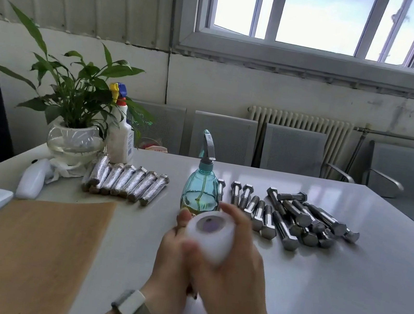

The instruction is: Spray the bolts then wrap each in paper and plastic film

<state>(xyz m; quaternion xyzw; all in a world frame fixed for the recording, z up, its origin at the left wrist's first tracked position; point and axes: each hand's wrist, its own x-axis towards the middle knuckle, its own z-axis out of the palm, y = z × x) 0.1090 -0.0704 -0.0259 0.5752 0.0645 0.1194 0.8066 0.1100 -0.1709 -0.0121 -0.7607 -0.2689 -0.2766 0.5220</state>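
Your right hand grips the film roll, left hand curled round the bolt beneath, mostly hidden; keep film taut, overlap turns. Unwrapped bolts lie just beyond

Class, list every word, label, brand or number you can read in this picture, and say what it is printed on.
None can be read.
white spray bottle: blue label print, too small and blurred.
red packet behind the table: printing too small.
white roll in the right hand: purple core, blurred, no legible text.
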